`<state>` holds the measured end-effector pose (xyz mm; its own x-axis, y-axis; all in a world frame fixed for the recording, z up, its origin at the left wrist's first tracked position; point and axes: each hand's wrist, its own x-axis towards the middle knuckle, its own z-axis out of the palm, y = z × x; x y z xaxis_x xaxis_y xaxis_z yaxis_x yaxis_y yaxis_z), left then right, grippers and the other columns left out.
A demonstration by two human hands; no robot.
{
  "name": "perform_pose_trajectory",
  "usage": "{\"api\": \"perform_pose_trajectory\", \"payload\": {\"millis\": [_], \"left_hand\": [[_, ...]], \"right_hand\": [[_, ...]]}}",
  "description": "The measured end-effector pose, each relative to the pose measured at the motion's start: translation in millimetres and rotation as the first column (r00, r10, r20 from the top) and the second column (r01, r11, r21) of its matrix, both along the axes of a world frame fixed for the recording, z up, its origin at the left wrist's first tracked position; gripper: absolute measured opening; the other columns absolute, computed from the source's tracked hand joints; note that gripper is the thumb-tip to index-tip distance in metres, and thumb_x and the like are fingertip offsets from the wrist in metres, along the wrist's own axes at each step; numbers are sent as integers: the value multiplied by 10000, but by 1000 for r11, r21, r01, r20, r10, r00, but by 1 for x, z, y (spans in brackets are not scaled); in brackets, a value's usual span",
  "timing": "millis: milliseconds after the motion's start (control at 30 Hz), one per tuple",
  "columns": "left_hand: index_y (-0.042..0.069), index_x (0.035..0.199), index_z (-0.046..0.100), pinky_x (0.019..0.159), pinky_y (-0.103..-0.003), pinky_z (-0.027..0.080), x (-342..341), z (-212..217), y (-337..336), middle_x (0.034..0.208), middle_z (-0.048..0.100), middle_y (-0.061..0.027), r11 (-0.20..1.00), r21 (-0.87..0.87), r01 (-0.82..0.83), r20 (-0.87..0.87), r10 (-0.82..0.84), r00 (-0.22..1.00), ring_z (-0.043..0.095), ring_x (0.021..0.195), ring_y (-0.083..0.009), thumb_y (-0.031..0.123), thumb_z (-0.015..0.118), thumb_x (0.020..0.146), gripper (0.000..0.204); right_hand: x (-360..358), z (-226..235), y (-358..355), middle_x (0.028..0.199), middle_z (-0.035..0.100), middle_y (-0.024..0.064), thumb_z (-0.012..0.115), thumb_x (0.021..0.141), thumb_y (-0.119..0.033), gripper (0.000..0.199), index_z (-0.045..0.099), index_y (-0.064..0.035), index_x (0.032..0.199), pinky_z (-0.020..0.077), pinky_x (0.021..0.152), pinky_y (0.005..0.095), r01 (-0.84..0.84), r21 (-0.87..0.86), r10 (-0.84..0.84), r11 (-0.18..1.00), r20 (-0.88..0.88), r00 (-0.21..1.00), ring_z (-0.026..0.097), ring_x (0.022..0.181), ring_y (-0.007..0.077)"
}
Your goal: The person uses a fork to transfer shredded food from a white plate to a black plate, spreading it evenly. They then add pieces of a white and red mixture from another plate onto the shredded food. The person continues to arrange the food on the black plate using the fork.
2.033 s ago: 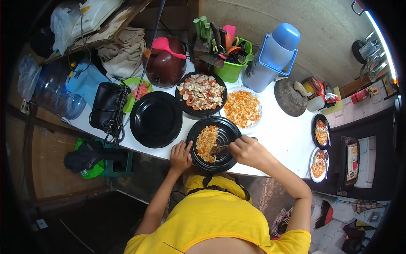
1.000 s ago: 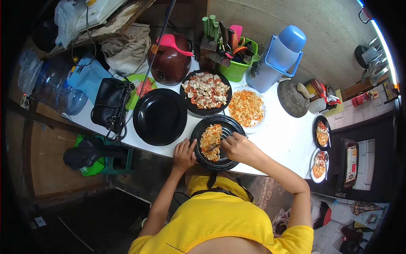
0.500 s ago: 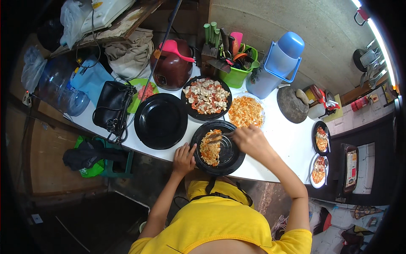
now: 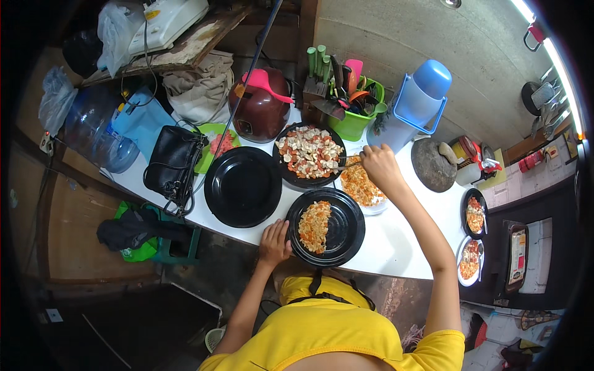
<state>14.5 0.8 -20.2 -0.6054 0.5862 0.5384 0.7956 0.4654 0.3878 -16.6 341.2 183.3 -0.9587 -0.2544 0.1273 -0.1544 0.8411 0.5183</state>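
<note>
Right hand (image 4: 379, 166), nearer: fingers clamping utensil (image 4: 350, 165), its long axis running left toward topping (image 4: 309, 151); left hand (image 4: 274, 243): touching front plate (image 4: 347, 226), grip unclear.

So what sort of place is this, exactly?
Probably a small home kitchen: plates of food share the white table with a green tub of cooking utensils, and more utensils hang on the wall at the right.

A tube light (image 4: 559, 65) glares at upper right; the tabletop (image 4: 390, 244) is bright, corners black.
</note>
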Motion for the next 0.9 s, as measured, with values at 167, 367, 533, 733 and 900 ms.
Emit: {"api": "perform_pose_trajectory", "payload": {"millis": [167,367,533,733,900], "left_hand": [[-48,1284,473,977,-486,424,-1,2,1,1204,569,-233,999,49,8,1,-8,1000,549,1153,-387,247,477,872,506],[-44,1250,471,965,-490,431,0,-1,1,1187,571,-232,998,68,10,-9,-9,1000,553,1144,-394,240,480,870,475],[-43,1244,475,966,-492,428,0,-1,2,1180,572,-231,998,68,2,-3,-2,1000,551,1145,-394,241,482,868,471],[-49,1231,482,965,-498,425,0,1,2,1177,571,-235,998,61,11,-1,-11,1000,549,1148,-395,236,485,865,463],[-60,1218,488,965,-501,423,-1,3,3,1176,570,-239,998,59,15,20,-16,1000,547,1147,-402,231,494,861,461]], "right_hand": [[-13,2,-2,773,625,30,619,767,-102,75,679,-105,723,435,684,299,-31,47,28,998,47,998,620,775,160],[-6,12,6,774,617,19,616,785,-122,81,675,-104,732,432,689,296,-116,49,117,992,-18,993,610,774,151],[8,13,8,754,575,2,619,786,-131,63,659,-106,744,427,686,286,-216,3,214,976,-156,964,582,751,142],[24,-1,13,753,557,-1,616,814,-129,75,675,-99,778,425,667,280,-243,-55,230,968,-185,956,569,734,143],[51,9,19,715,563,-7,651,797,-157,71,692,-103,778,423,632,287,-241,-229,187,943,-232,955,574,710,135]]}}
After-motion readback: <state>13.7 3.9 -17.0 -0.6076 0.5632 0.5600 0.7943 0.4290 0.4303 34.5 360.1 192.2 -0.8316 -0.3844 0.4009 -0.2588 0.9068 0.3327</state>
